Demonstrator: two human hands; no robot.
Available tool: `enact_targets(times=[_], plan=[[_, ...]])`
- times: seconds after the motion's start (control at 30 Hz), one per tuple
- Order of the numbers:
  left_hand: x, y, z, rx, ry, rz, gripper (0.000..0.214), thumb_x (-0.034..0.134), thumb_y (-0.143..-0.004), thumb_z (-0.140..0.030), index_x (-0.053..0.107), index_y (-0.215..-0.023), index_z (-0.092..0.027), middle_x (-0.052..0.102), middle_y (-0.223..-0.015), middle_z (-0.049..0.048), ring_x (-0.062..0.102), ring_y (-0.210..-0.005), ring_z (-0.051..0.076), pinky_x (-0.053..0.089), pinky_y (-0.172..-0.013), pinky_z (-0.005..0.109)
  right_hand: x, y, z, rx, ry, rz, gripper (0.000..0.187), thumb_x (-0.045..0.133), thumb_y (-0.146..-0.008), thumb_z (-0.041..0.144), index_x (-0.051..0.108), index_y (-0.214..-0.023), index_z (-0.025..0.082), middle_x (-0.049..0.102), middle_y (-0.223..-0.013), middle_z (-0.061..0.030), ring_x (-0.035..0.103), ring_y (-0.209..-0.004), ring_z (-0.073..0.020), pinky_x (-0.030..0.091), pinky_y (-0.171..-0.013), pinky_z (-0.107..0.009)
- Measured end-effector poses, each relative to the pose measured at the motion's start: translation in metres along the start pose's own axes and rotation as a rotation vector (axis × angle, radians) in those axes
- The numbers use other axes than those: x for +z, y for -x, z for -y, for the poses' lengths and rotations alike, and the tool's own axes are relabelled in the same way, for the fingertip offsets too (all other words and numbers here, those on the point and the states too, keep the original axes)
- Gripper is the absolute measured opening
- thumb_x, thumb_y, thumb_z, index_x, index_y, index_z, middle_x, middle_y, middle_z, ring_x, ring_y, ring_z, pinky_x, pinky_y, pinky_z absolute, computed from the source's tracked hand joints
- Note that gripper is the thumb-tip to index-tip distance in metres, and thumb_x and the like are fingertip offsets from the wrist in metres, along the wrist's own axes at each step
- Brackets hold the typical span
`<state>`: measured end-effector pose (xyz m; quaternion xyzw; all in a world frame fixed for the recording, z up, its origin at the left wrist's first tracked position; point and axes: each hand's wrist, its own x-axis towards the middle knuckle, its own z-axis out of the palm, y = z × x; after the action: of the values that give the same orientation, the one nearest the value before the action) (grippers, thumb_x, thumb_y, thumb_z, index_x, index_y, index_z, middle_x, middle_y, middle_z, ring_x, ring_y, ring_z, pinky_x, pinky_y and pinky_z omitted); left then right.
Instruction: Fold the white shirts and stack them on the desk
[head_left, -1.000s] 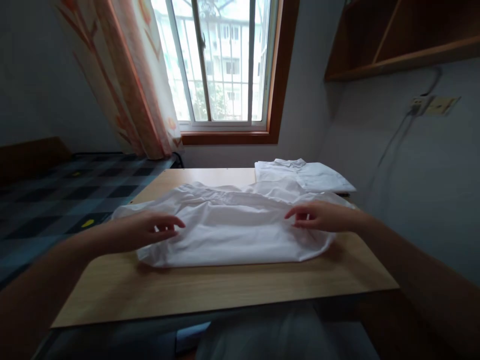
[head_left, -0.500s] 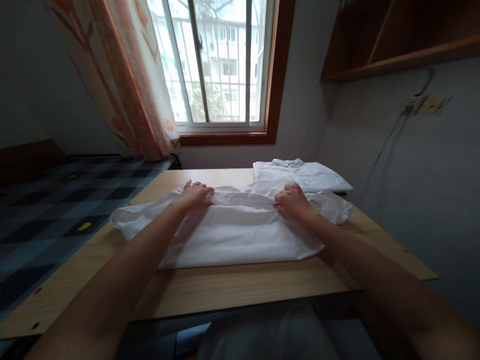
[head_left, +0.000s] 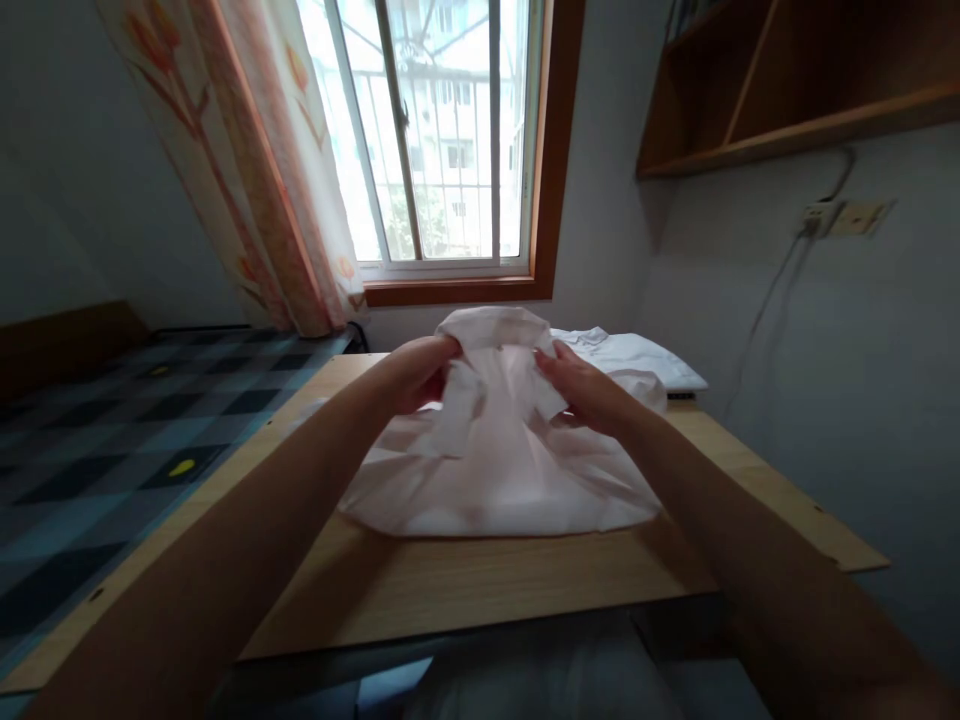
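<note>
In the head view, a white shirt [head_left: 502, 490] lay on the wooden surface [head_left: 450, 590], its lower part spread flat near the middle and its collar end lifted above it. The left hand [head_left: 421, 375] had its grip closed on one side of the lifted collar part, though its fingertips were partly hidden by the cloth. The right hand [head_left: 585, 385] had its grip closed on the other side, thumb uppermost, the remaining fingers hidden behind the fabric. The lifted cloth was blurred, so its folds were hard to make out.

At the surface's far right corner lay a folded white garment [head_left: 637, 358], its left part covered by the shirt; a dark item [head_left: 681, 397] beneath it could not be identified. Left of the surface stood a bed [head_left: 187, 400], cut off by the frame. Below the surface's near edge, dark shapes were too dim to tell.
</note>
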<state>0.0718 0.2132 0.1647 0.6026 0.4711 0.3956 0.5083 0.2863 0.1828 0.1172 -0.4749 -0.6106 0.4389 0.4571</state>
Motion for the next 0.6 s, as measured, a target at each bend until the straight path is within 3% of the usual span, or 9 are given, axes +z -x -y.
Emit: enact_targets(times=[0.1,0.17,0.23,0.3,0.37,0.43,0.5,0.6], plan=[[0.031,0.013,-0.008,0.109,0.107,0.167,0.03,0.069,-0.074,-0.026,0.063,-0.101,-0.017,0.069,-0.084,0.0058,0.068,-0.074,0.019,0.056,-0.07,0.032,0.009,0.001,0.002,-0.238,-0.006,0.128,0.074,0.08,-0.069,0.047,0.049,-0.133,0.028,0.064,-0.118,-0.006,0.063,-0.101,-0.0224,0.055,-0.084,-0.037],[0.037,0.021,-0.012,0.29,0.027,0.264,0.041,0.07,-0.077,-0.031,0.06,-0.114,-0.018,0.07,-0.101,0.0088,0.069,-0.093,0.023,0.055,-0.085,0.038,0.008,-0.004,-0.002,-0.302,-0.067,0.084,0.069,0.085,-0.063,0.041,0.058,-0.123,0.023,0.066,-0.118,-0.007,0.062,-0.108,-0.0246,0.053,-0.093,-0.04],[0.032,0.025,-0.016,0.515,-0.149,0.332,0.052,0.069,-0.08,-0.04,0.056,-0.127,-0.02,0.065,-0.121,0.0111,0.061,-0.115,0.028,0.048,-0.1,0.045,0.004,-0.009,-0.005,-0.256,-0.205,0.01,0.055,0.086,-0.062,0.038,0.064,-0.109,0.02,0.071,-0.103,-0.0055,0.066,-0.099,-0.0241,0.054,-0.089,-0.04],[0.019,0.024,-0.018,0.72,-0.344,0.278,0.064,0.065,-0.083,-0.05,0.048,-0.139,-0.025,0.055,-0.139,0.0112,0.048,-0.132,0.032,0.039,-0.109,0.049,-0.001,-0.011,-0.004,-0.216,-0.379,-0.045,0.045,0.086,-0.061,0.035,0.066,-0.098,0.02,0.073,-0.092,-0.0029,0.068,-0.091,-0.0224,0.056,-0.084,-0.038],[0.006,0.019,-0.015,0.844,-0.491,0.152,0.076,0.058,-0.085,-0.061,0.035,-0.149,-0.028,0.041,-0.152,0.0109,0.034,-0.142,0.034,0.033,-0.113,0.051,-0.004,-0.01,0.004,-0.233,-0.535,-0.07,0.04,0.085,-0.061,0.034,0.066,-0.094,0.022,0.073,-0.09,-0.0007,0.069,-0.091,-0.021,0.057,-0.082,-0.035],[-0.001,0.011,-0.005,0.887,-0.512,0.106,0.091,0.055,-0.081,-0.072,0.023,-0.154,-0.028,0.03,-0.159,0.012,0.026,-0.146,0.036,0.032,-0.114,0.052,-0.002,-0.008,0.018,-0.289,-0.625,-0.079,0.036,0.082,-0.063,0.035,0.066,-0.094,0.024,0.073,-0.092,0.0013,0.068,-0.096,-0.02,0.058,-0.084,-0.033],[0.001,0.005,0.011,0.846,-0.397,0.196,0.107,0.058,-0.072,-0.08,0.019,-0.155,-0.026,0.027,-0.16,0.0137,0.027,-0.145,0.038,0.035,-0.113,0.051,0.002,-0.008,0.035,-0.349,-0.649,-0.086,0.033,0.078,-0.067,0.036,0.066,-0.095,0.025,0.073,-0.092,0.0022,0.068,-0.101,-0.0195,0.058,-0.086,-0.033],[0.021,0.002,0.039,0.642,-0.143,0.381,0.112,0.065,-0.06,-0.083,0.037,-0.148,-0.02,0.044,-0.15,0.016,0.039,-0.138,0.04,0.042,-0.108,0.048,0.005,-0.019,0.055,-0.374,-0.604,-0.102,0.03,0.072,-0.074,0.04,0.066,-0.099,0.024,0.072,-0.09,0.0007,0.067,-0.102,-0.0207,0.058,-0.086,-0.034]])
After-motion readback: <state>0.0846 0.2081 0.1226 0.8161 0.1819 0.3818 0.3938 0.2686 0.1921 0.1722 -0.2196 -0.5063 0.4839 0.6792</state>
